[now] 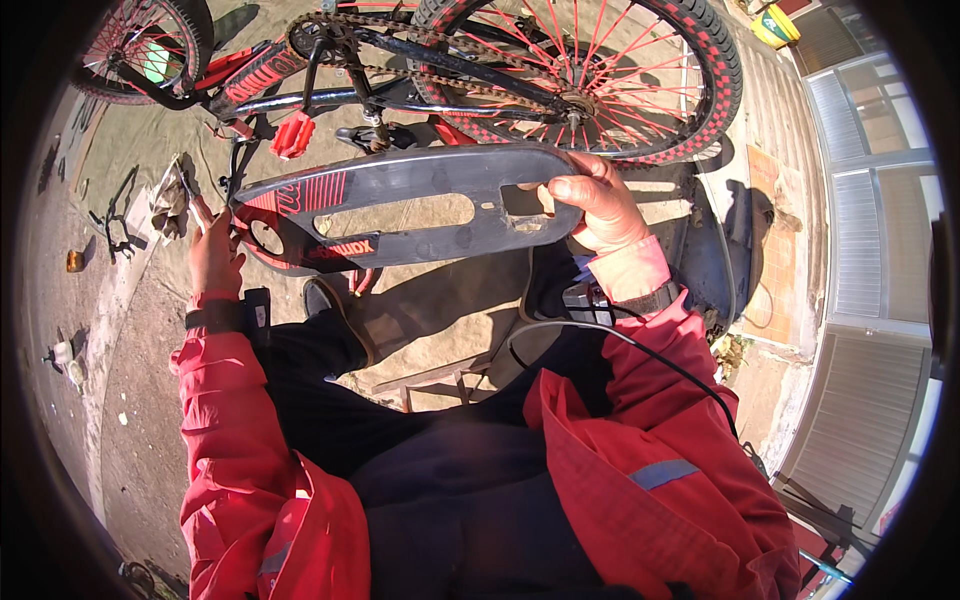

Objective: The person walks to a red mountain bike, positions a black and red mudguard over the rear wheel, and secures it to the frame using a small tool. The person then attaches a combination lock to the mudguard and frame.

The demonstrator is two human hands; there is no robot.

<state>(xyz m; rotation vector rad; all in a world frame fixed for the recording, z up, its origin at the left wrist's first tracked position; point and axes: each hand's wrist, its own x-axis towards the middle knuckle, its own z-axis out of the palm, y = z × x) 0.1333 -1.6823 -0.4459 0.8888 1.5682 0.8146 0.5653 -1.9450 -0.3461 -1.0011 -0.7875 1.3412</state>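
A long black chain guard with red markings is held up in front of me, spanning both hands. It has a long slot, a round hole toward its left end and a squarish opening at the right. My left hand grips the left end, with some fingers hidden by the guard. At the other end, my right hand has it pinched, thumb on the near face beside the squarish opening. Just beyond the guard lies a black and red bicycle on its side or tipped over, its chain and cranks exposed.
The rear wheel with red spokes lies beyond my right hand. A red pedal sticks out toward the guard. On the ground at left are a crumpled rag and a small amber jar. A black cable crosses my right sleeve.
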